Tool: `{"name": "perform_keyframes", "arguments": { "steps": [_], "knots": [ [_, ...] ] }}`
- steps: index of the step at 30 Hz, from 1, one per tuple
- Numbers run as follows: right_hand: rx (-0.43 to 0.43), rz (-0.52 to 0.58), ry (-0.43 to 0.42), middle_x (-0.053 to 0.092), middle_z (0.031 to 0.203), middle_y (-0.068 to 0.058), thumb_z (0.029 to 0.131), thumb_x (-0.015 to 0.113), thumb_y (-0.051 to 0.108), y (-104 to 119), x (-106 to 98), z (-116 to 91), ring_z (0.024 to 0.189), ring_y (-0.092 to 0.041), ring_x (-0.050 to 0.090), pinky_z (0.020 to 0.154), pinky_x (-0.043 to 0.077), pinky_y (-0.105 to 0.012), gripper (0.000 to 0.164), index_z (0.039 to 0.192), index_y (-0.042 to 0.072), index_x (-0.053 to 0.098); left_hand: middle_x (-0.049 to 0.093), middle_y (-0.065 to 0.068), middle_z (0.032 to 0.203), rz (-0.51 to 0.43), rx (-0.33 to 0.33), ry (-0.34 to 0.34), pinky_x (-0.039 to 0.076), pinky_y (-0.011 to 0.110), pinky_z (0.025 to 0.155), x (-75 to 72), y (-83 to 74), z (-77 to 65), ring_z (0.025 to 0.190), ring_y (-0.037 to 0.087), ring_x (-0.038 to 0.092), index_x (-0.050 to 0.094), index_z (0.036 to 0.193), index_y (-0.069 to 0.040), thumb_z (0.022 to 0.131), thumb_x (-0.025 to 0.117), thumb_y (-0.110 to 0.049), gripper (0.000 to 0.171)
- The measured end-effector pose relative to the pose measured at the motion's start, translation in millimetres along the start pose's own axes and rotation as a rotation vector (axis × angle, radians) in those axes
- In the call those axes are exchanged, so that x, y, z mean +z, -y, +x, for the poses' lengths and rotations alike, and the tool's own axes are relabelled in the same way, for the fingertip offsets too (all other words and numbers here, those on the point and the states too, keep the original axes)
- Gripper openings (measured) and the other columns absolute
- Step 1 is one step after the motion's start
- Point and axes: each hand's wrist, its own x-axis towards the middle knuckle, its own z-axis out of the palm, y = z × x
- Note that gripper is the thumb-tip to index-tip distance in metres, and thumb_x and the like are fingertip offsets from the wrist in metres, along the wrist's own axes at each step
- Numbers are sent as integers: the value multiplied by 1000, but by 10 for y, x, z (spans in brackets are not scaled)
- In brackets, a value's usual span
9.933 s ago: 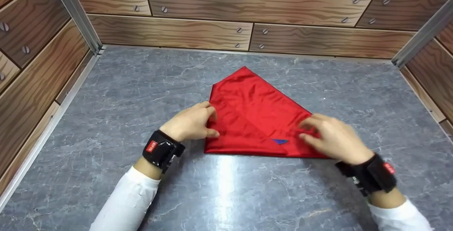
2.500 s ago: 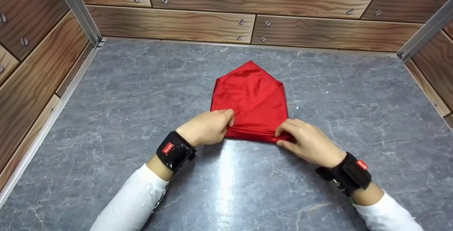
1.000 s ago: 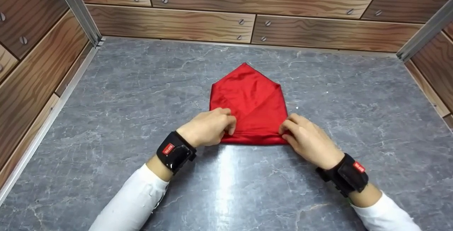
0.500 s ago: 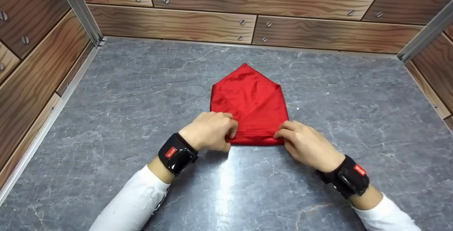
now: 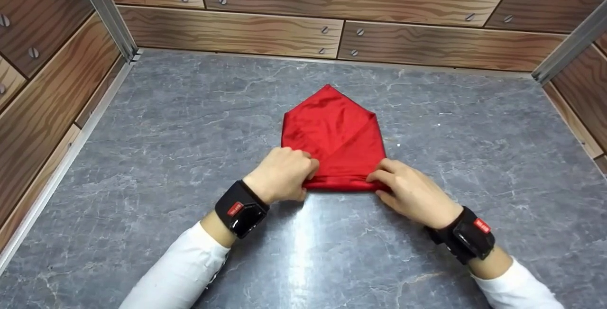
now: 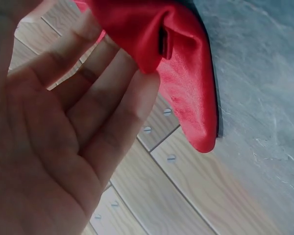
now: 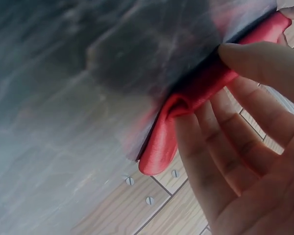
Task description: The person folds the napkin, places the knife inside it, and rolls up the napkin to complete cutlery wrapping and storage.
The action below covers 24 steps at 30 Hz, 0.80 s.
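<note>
A shiny red cloth (image 5: 334, 133) lies folded on the grey tabletop, its far end pointed and its near edge turned over into a narrow band. At the left end of that band, my left hand (image 5: 282, 174) grips the cloth with bent fingers. My right hand (image 5: 415, 195) pinches the band's right end, fingers on top and thumb at the near edge. In the left wrist view, fingertips touch the fold of the red cloth (image 6: 188, 93); the thumb tip is out of sight. The right wrist view shows the rolled end of the cloth (image 7: 159, 147) at the fingertips.
Wood-patterned panels (image 5: 265, 29) stand along the back, left and right of the marbled grey tabletop (image 5: 189, 100). Metal corner posts (image 5: 102, 13) join them. A small white speck (image 5: 398, 145) lies right of the cloth.
Since the oldest frame, the cloth's right corner has been folded in and its near edge turned over; the blue patch is out of sight. Lately the hands have shifted only slightly along the band.
</note>
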Motion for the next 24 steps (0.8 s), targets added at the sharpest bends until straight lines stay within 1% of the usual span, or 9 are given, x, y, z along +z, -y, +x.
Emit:
{"name": "perform_keyframes", "arguments": {
  "steps": [1, 4, 5, 9, 11, 13, 16, 20, 24],
  "knots": [
    [2, -3, 0, 72, 110, -6, 93, 93, -5, -3, 2, 1, 95, -23, 70, 83, 67, -46, 28, 118, 6, 85, 74, 2, 84, -11, -3, 6, 60, 51, 63, -17, -1, -3, 72, 32, 72, 70, 85, -17, 77, 95, -14, 26],
    [8, -17, -2, 73, 110, -6, 96, 91, -5, -11, 9, 7, 97, -24, 70, 85, 67, -46, 26, 118, 6, 84, 69, 0, 81, 7, -7, -2, 56, 47, 61, 70, 49, 24, 71, 28, 68, 65, 84, -18, 76, 92, -15, 28],
    [10, -22, -4, 73, 110, -6, 97, 90, -5, -13, 11, 9, 97, -24, 70, 84, 66, -46, 24, 118, 6, 84, 69, 0, 82, 11, -11, 1, 56, 47, 62, 74, 51, 30, 71, 27, 68, 64, 85, -18, 77, 92, -15, 28],
    [27, -22, -4, 73, 107, -5, 100, 86, -4, -23, 16, 16, 93, -23, 66, 82, 64, -45, 18, 116, 6, 83, 70, 2, 86, -4, -34, 19, 61, 51, 66, 136, 92, 58, 76, 29, 71, 67, 90, -16, 80, 92, -15, 27],
    [40, -16, 2, 74, 107, -5, 102, 85, -2, -27, 14, 18, 92, -23, 66, 82, 63, -45, 16, 116, 5, 83, 71, 3, 89, -18, -48, 33, 63, 53, 71, 158, 114, 65, 79, 30, 72, 67, 93, -16, 82, 91, -14, 26],
    [53, -10, 10, 74, 107, -5, 103, 83, -1, -29, 8, 19, 91, -23, 67, 82, 63, -47, 15, 116, 6, 82, 70, 1, 90, -18, -57, 33, 64, 52, 72, 246, 177, 83, 81, 28, 72, 67, 93, -17, 81, 91, -14, 28],
    [73, -6, 21, 74, 107, -5, 105, 82, 0, -35, -3, 18, 91, -24, 70, 82, 64, -49, 14, 118, 6, 82, 70, -1, 95, -7, -70, 34, 67, 50, 74, 308, 257, 85, 84, 25, 73, 70, 95, -20, 82, 93, -19, 27],
    [106, 18, 33, 74, 107, -5, 107, 81, 2, -48, -15, 20, 88, -23, 71, 82, 65, -50, 14, 120, 7, 82, 72, -1, 101, 16, -94, 44, 70, 50, 76, 320, 343, 69, 85, 24, 76, 76, 95, -23, 85, 92, -20, 20],
    [137, 39, 42, 74, 106, -4, 108, 81, 4, -60, -23, 25, 90, -22, 69, 83, 64, -50, 11, 119, 6, 82, 74, -4, 94, 24, -130, 65, 70, 52, 76, 303, 403, 61, 88, 22, 76, 78, 91, -25, 91, 91, -24, 13]
  ]
}}
